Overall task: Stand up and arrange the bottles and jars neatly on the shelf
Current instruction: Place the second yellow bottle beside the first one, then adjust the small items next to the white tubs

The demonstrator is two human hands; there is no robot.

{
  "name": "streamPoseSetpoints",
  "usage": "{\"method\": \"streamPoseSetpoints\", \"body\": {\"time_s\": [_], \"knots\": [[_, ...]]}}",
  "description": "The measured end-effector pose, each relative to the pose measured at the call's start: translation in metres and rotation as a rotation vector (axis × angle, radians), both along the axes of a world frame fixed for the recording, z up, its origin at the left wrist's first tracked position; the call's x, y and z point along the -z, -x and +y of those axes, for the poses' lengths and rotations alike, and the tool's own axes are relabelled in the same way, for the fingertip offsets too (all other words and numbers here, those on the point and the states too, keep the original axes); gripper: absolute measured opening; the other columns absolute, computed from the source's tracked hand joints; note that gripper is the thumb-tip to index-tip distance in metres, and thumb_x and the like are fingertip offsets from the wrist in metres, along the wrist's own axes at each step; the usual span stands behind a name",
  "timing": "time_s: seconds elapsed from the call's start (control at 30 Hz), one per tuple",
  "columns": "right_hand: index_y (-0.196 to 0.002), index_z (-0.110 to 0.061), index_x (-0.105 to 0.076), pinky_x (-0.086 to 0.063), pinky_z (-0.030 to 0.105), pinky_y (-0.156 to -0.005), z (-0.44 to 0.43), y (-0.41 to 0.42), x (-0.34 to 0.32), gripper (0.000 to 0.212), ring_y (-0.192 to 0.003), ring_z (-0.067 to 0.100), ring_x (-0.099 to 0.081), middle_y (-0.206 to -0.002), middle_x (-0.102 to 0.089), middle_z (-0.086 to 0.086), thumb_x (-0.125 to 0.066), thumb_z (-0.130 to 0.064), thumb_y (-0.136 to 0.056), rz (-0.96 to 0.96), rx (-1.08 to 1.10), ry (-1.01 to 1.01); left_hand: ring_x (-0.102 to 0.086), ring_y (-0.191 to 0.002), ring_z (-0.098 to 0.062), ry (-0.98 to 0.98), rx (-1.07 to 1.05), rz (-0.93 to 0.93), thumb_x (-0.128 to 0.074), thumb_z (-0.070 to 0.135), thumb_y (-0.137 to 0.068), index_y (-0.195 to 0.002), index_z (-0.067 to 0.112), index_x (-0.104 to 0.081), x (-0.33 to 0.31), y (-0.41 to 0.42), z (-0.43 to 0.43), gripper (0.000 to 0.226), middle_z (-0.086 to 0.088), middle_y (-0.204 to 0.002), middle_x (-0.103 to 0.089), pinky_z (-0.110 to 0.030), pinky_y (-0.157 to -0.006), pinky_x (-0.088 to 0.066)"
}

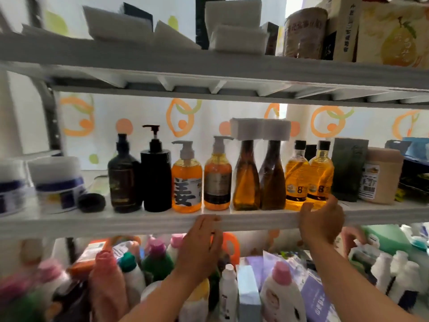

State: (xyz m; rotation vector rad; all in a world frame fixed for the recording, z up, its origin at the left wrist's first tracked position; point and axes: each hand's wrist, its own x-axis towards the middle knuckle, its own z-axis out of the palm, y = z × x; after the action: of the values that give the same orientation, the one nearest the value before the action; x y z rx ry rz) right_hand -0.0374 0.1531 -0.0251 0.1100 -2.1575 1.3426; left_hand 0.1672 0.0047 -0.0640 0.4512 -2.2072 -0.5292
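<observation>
On the middle white shelf [148, 220] a row of bottles stands upright: a dark brown pump bottle [123, 177], a black pump bottle [156, 175], two amber pump bottles [186, 182] [217, 180], two tall brown bottles [246, 180] [272, 180] with white caps, and two round yellow bottles [297, 180] [321, 177]. Two white jars [58, 180] sit at the left. My left hand [202, 242] rests on the shelf's front edge, holding nothing. My right hand [321, 220] lies fingers apart at the edge, just in front of the yellow bottles.
A beige jar [380, 175] and a dark green box [348, 168] stand at the right of the row. White boxes [234, 24] and a pear-print pack [394, 31] fill the upper shelf. The lower shelf is crowded with detergent bottles [281, 296]. A black round object [91, 202] lies beside the jars.
</observation>
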Motion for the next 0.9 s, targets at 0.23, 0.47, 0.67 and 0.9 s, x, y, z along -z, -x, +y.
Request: {"method": "streamPoseSetpoints", "body": {"time_s": [0.23,0.47,0.67,0.9], "knots": [[-0.088,-0.007,-0.051,-0.036,0.032,-0.072,-0.092,-0.127,0.024,0.012,-0.082,0.027,-0.049,-0.084,-0.057,0.017,-0.052,-0.011,-0.076,0.574,-0.330,-0.041,-0.052,-0.089,-0.011,-0.135,-0.241,0.209,-0.040,0.023,-0.096,-0.109,0.019,-0.055,-0.019,-0.084,-0.067,0.020,0.003,-0.101,-0.056,-0.015,-0.069,-0.037],[-0.100,-0.013,-0.063,-0.046,0.014,-0.077,-0.180,-0.237,0.022,0.016,-0.087,0.009,-0.055,-0.097,-0.061,0.002,-0.055,-0.011,-0.086,0.618,-0.958,-0.258,-0.044,-0.100,-0.011,0.015,-0.464,0.202,-0.048,0.014,-0.092,-0.113,0.015,-0.054,-0.032,-0.155,-0.120,0.022,0.002,-0.109,-0.053,-0.020,-0.088,-0.034],[-0.127,-0.008,-0.053,-0.038,0.023,-0.100,-0.241,-0.294,0.003,0.039,-0.118,0.020,-0.051,-0.128,-0.054,0.008,-0.053,-0.005,-0.088,0.525,-1.098,-0.298,-0.043,-0.132,-0.025,0.323,-0.501,-0.028,-0.044,0.017,-0.094,-0.133,0.008,-0.046,-0.039,-0.182,-0.161,0.040,-0.011,-0.137,-0.050,-0.037,-0.112,-0.030],[-0.135,0.004,-0.041,-0.038,0.045,-0.107,-0.292,-0.304,0.009,0.074,-0.134,0.032,-0.039,-0.141,-0.044,0.019,-0.070,0.002,-0.067,0.678,-0.933,-0.626,-0.015,-0.145,-0.020,0.402,-0.364,-0.405,-0.041,0.014,-0.094,-0.149,0.009,-0.012,-0.035,-0.187,-0.197,0.062,-0.009,-0.158,-0.014,-0.027,-0.119,-0.006]]}}
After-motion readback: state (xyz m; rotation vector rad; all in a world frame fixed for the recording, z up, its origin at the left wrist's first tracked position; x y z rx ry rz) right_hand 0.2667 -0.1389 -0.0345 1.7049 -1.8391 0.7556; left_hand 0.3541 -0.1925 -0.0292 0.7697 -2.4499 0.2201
